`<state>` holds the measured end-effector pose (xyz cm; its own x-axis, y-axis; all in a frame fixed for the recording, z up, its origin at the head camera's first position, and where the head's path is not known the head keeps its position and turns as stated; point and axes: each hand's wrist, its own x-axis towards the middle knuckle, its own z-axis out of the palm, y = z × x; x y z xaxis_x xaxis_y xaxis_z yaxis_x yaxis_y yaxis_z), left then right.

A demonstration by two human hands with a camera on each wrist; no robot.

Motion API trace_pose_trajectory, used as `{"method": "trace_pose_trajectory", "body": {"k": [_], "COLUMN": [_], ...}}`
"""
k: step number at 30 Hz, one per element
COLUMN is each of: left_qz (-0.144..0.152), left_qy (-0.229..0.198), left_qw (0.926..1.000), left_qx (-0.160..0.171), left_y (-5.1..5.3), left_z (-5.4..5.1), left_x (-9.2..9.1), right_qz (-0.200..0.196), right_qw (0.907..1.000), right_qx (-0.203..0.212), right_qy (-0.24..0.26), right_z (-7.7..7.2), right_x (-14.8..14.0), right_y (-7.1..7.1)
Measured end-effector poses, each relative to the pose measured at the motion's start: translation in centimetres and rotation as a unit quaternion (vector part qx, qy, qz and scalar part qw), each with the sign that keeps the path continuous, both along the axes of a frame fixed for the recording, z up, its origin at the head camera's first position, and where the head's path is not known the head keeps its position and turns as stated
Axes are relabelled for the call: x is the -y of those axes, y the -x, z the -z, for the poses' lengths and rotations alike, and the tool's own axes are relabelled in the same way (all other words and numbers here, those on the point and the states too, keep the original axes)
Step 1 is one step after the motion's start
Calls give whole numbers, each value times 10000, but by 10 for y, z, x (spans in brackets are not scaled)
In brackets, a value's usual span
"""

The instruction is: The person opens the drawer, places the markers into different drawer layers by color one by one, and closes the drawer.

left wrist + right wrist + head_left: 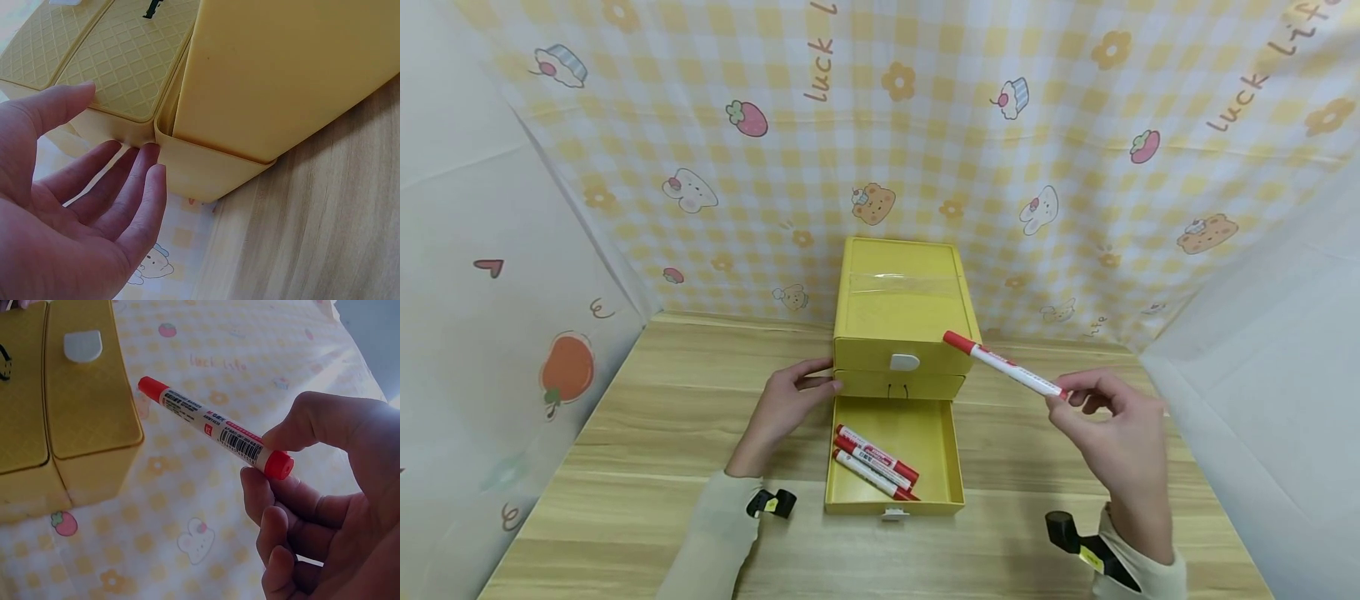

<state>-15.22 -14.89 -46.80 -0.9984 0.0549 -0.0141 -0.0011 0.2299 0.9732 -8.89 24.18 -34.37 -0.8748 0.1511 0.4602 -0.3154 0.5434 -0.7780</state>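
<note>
A white marker with a red cap (1011,369) is pinched by its rear end between the thumb and fingers of my right hand (1116,429). Its cap points up and left, toward the front of a yellow drawer box (904,312). My left hand (786,400) rests against the box's left side, fingers fairly straight, thumb near the front edge; in the left wrist view its fingertips touch the yellow wall. Below, the bottom drawer (936,442) is pulled out. Several red-and-white markers (876,462) lie slanted inside it, toward its left and front.
The box stands on a wood-grain table (700,433), before a yellow checked cloth (737,167). Clear tape (906,284) crosses its top. The upper drawer has a white tab (905,362), and the middle one a dark cord loop (898,390). White sheeting (1277,367) hangs at the right.
</note>
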Motion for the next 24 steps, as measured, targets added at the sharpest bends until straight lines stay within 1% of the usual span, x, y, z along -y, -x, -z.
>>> {"method": "trace_pose_trajectory", "body": {"k": [2, 10, 18, 24], "left_qz": [4, -14, -34, -23], "left_qy": [22, 55, 45, -9], "left_qw": [10000, 10000, 10000, 10000], "left_qx": [-1, 30, 69, 60], "left_y": [0, 0, 1, 0], "left_z": [0, 1, 2, 0], "left_x": [0, -1, 0, 0], "right_qz": [-86, -537, -1066, -1288], "right_qw": [9999, 9972, 9911, 9871], "right_qx": [-21, -332, -542, -529], "right_qy": [-49, -388, -586, -789], "right_z": [1, 10, 16, 21], "right_x": [3, 15, 28, 37], "right_y": [-1, 1, 5, 8]}}
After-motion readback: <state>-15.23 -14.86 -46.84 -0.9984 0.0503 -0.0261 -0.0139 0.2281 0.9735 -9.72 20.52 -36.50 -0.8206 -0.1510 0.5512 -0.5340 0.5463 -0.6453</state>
